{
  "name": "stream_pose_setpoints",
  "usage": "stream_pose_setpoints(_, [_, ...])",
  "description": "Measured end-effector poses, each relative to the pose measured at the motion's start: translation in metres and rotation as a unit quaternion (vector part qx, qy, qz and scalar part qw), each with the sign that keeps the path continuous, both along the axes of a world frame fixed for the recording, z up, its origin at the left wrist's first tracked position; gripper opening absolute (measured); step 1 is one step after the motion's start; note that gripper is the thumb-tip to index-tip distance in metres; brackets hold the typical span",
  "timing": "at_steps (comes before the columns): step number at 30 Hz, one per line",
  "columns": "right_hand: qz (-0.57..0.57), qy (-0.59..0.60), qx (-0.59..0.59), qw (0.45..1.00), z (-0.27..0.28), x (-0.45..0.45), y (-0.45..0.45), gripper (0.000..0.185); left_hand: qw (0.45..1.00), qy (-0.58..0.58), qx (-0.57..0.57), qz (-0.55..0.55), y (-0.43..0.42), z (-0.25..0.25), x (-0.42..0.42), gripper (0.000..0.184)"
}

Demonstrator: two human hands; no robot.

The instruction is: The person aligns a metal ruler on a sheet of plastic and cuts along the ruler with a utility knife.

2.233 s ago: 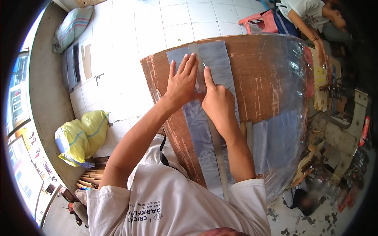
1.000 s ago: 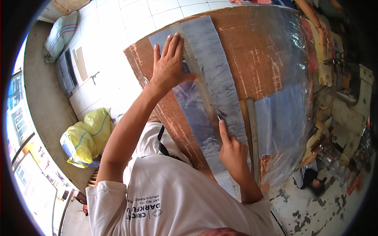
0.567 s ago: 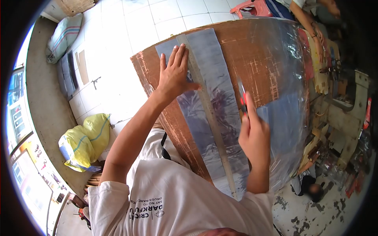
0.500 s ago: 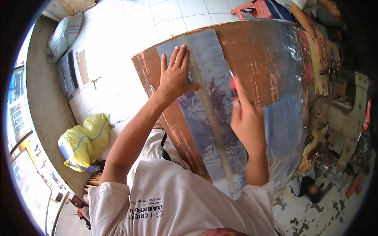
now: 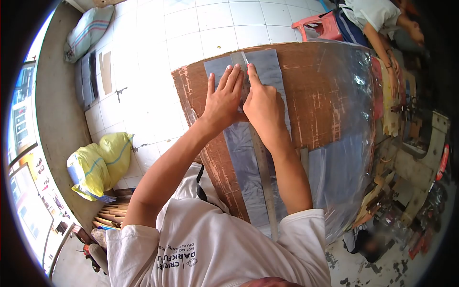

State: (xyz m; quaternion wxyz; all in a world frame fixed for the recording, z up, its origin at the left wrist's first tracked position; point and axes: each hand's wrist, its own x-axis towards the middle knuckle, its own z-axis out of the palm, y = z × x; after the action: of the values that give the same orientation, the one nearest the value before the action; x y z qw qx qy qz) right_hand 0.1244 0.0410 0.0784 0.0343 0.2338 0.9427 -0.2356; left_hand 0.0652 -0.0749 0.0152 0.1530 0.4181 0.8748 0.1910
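My left hand (image 5: 223, 99) lies flat with its fingers stretched out, pressing on a long metal ruler (image 5: 267, 184). Under the ruler is a strip of bluish-grey plastic sheet (image 5: 243, 162), lying on a worn brown wooden board (image 5: 311, 95). My right hand (image 5: 266, 107) is closed around a red utility knife (image 5: 248, 71), most of it hidden by the fingers. Its blade points away from me, beside the ruler's right edge near the far end of the sheet. Whether the tip touches the sheet I cannot tell.
More bluish plastic sheets (image 5: 337, 160) lie on the right of the board under clear film. A red plastic stool (image 5: 319, 27) and a seated person (image 5: 370, 19) are beyond it. Yellow sacks (image 5: 103, 165) stand at left; a metal frame (image 5: 428, 153) is at right.
My right hand with the utility knife has moved left and away from me, from the sheet's right edge to the ruler beside my left hand. The view has shifted slightly.
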Motion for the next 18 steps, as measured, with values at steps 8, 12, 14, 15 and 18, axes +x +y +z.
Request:
stream_pose_setpoints(8, [-0.007, 0.001, 0.023, 1.000, -0.0010, -0.0005, -0.0022, 0.065, 1.000, 0.010, -0.002, -0.001, -0.0002, -0.0046, 0.0004, 0.107])
stream_pose_setpoints(12, [-0.002, -0.001, 0.028, 1.000, 0.0033, -0.0016, -0.0018, 0.065, 1.000, 0.002, 0.000, -0.001, -0.0003, -0.0018, 0.0003, 0.108])
stream_pose_setpoints(14, [0.001, -0.011, 0.027, 1.000, 0.0047, -0.0024, -0.0020, 0.065, 1.000, 0.004, -0.001, -0.002, -0.0003, -0.0009, 0.0004, 0.106])
stream_pose_setpoints(15, [0.002, -0.016, 0.024, 1.000, 0.0042, -0.0025, -0.0022, 0.064, 1.000, 0.006, -0.004, -0.003, -0.0005, -0.0012, 0.0002, 0.105])
stream_pose_setpoints(18, [0.004, -0.025, 0.023, 0.999, 0.0044, -0.0029, -0.0033, 0.064, 1.000, 0.016, 0.003, -0.001, 0.0001, -0.0042, 0.0005, 0.103])
